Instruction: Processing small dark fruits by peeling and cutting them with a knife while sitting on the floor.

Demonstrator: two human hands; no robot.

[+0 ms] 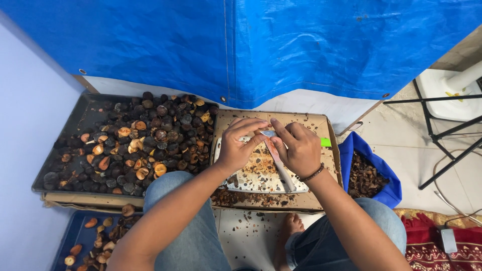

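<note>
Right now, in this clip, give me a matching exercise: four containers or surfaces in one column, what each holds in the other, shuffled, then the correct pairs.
Things:
1. dark metal tray
2. blue bag
3. white cutting board
4. blue tray

Contents:
A. brown shell scraps
B. knife lying across it, under both hands
C. heap of dark round nuts
D. a few tan kernels, by the left knee

Pairs: 1-C, 2-A, 3-B, 4-D
</note>
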